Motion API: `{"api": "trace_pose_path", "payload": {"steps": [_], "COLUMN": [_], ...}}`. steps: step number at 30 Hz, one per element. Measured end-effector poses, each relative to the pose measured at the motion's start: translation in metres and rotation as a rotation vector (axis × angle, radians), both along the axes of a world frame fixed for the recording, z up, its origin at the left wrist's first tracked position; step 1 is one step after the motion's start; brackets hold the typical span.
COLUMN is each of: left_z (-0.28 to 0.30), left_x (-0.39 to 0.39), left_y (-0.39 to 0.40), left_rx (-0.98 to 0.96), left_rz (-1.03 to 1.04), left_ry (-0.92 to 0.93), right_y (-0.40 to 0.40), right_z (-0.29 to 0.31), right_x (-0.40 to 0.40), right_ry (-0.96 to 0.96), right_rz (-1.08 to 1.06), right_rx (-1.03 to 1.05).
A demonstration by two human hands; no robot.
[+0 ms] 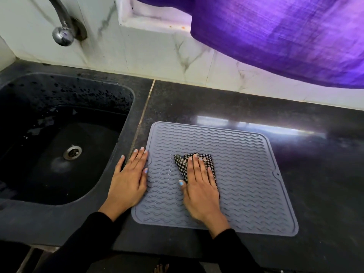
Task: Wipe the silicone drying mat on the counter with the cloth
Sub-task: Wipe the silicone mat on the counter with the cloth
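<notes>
Black sink (pixel 59 138) on the left, then your left hand (pixel 129 180) lies flat, fingers straight, on the dark speckled table (pixel 315 174) touching the mat's edge. Grey wavy-ribbed square mat (pixel 246 174) beside it; your right hand (pixel 201 190), fingers straight, presses the checked cloth (pixel 204 160) onto it.

The drying mat (pixel 246 170) is a muted blue-grey, ribbed all over with wavy lines inside a plain raised border. The cloth (pixel 183 161) on it is a small black-and-white check. The table (pixel 295 119) is dark speckled stone — near black, with a pale sheen of reflected light along its far side. The sink (pixel 29 198) is matte black, its drain (pixel 72 152) silvery metal, the tap (pixel 63 34) chrome. The wall tiles (pixel 153 56) are white with grey marble veins. A purple fabric (pixel 285 36) hangs above — violet, streaked lighter. Both sleeves (pixel 88 239) are black; the fingernails (pixel 146 170) are painted pale blue.
</notes>
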State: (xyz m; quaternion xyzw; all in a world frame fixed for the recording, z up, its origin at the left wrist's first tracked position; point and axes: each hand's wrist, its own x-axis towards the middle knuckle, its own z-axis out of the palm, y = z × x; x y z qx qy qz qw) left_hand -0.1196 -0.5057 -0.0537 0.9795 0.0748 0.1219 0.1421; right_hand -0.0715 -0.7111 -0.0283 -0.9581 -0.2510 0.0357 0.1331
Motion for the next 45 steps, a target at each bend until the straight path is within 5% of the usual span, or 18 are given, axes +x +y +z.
{"api": "trace_pose_path", "payload": {"steps": [6,12,14,16,22,25,34,39,43,45], "left_z": [0.001,0.002,0.002,0.003,0.002,0.001,0.001,0.002,0.007,0.007], "left_x": [0.001,0.0,0.0,-0.001,0.0,0.0,0.0,0.0,-0.003,-0.002], "left_y": [0.001,-0.001,-0.001,-0.001,0.0,0.0,-0.001,0.0,0.0,-0.002], "left_rx": [0.017,-0.002,-0.009,-0.017,-0.017,0.002,0.024,0.017,-0.026,-0.047], "left_rz": [-0.009,0.005,0.006,0.008,0.006,0.005,-0.003,0.002,-0.009,0.01], "left_ry": [0.0,-0.001,0.002,-0.001,0.006,0.008,0.016,0.015,0.016,0.022], "right_y": [-0.006,-0.014,-0.019,-0.013,0.016,0.02,0.02,0.015,0.013,0.013], "right_z": [0.011,0.039,0.047,0.053,0.008,-0.001,-0.001,0.009,0.036,0.047], "right_x": [0.015,0.028,0.031,0.027,0.01,0.009,0.018,0.028,0.039,0.041], "right_ry": [0.169,0.737,0.743,0.559,0.037,-0.096,-0.039,0.157,0.716,0.704], "right_rz": [0.005,-0.442,-0.546,-0.447,0.002,-0.003,0.006,0.016,-0.375,-0.471], "right_rx": [0.105,1.105,1.312,1.14,0.12,0.063,0.004,0.158,1.02,1.19]}}
